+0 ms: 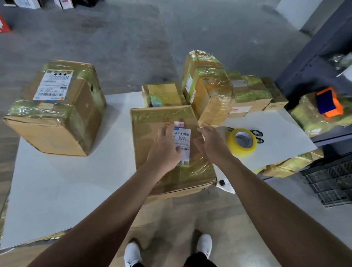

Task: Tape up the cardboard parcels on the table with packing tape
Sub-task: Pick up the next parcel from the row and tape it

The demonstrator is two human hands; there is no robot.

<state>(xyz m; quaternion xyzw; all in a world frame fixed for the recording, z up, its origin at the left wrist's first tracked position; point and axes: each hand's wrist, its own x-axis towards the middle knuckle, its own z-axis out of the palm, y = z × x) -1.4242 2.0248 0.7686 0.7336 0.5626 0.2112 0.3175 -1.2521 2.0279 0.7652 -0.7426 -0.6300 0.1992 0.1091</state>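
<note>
A flat cardboard parcel (150,131), glossy with tape and bearing a white barcode label (182,143), lies on the white table (65,184) in front of me. My left hand (165,151) rests flat on its top, fingers beside the label. My right hand (211,143) lies on the parcel's right edge with fingers lightly bent, holding nothing that I can make out. A yellow roll of packing tape (241,142) stands on the table just right of my right hand.
Black scissors (257,136) lie behind the roll. A big taped box (55,109) sits at the table's left. Several taped parcels (210,90) are stacked at the back. An orange and blue tape dispenser (328,103) rests on a parcel on the right shelf.
</note>
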